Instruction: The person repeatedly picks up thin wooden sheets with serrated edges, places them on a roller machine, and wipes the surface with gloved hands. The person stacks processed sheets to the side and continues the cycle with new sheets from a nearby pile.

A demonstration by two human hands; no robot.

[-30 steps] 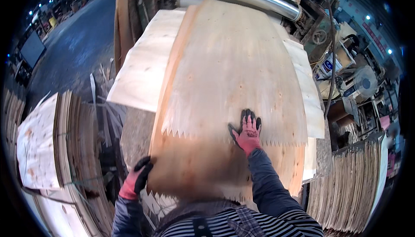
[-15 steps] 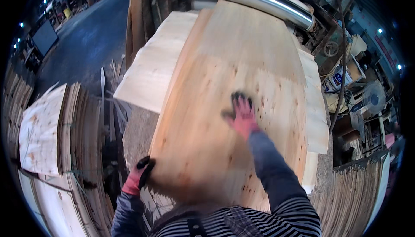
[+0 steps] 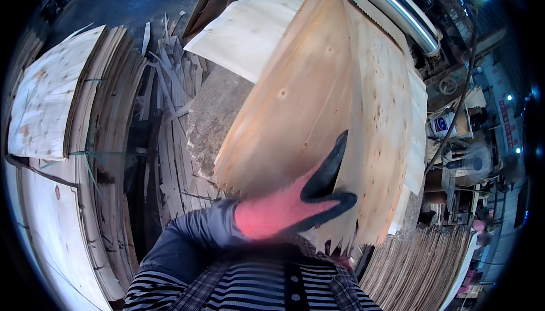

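A thin wood veneer sheet (image 3: 386,118) curves up along its left edge, off another veneer sheet (image 3: 301,101) that lies beneath it. My left hand (image 3: 295,206), in a pink glove with black fingers and palm, reaches across from the left at the near end of the stack. Its fingers and thumb are spread in a V beside the raised edge; whether they touch it I cannot tell. My right hand (image 3: 343,260) is almost wholly hidden below the ragged near edge of the upper sheet, with only a bit of pink glove showing.
Paler veneer sheets (image 3: 250,27) stick out from under the stack. A shiny metal roller (image 3: 397,10) lies beyond it. Bundled veneer (image 3: 45,101) stands at the left, with loose wood strips (image 3: 170,89) between. Another veneer pile (image 3: 414,265) sits at the near right, a fan (image 3: 477,160) behind it.
My left hand has left the stack's near left corner and swung right across it. My right hand has drawn back from the sheet's middle. The upper sheet has shifted right, its left edge lifted.
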